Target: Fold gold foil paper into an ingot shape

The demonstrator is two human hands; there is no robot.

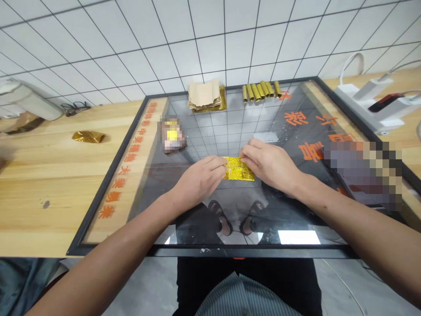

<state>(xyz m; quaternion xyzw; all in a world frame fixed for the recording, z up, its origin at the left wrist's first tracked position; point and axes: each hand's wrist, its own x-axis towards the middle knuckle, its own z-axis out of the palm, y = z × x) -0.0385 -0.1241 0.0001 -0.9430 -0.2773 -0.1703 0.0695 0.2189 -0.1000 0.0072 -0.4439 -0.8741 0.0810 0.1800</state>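
Note:
A small sheet of shiny gold foil paper (239, 169), marked with a grid of creases or embossed squares, lies on the glass table top (210, 151) in front of me. My left hand (208, 177) has its fingers curled and closed on the sheet's left edge. At the upper right edge, the fingertips of my right hand (271, 164) are pinched on the same sheet. The fingertips partly cover both ends of the paper. Farther back, several rolled gold paper tubes (261, 91) lie side by side, and a stack of brown-backed paper sheets (204, 95) sits left of them.
A blurred-out small item (172, 135) lies left of my hands, a blurred dark flat object (363, 173) to the right. On the wooden surface are a crumpled gold piece (88, 137), black-framed glasses (75, 108) and a white power strip (357, 103). A tiled wall (210, 39) bounds the back.

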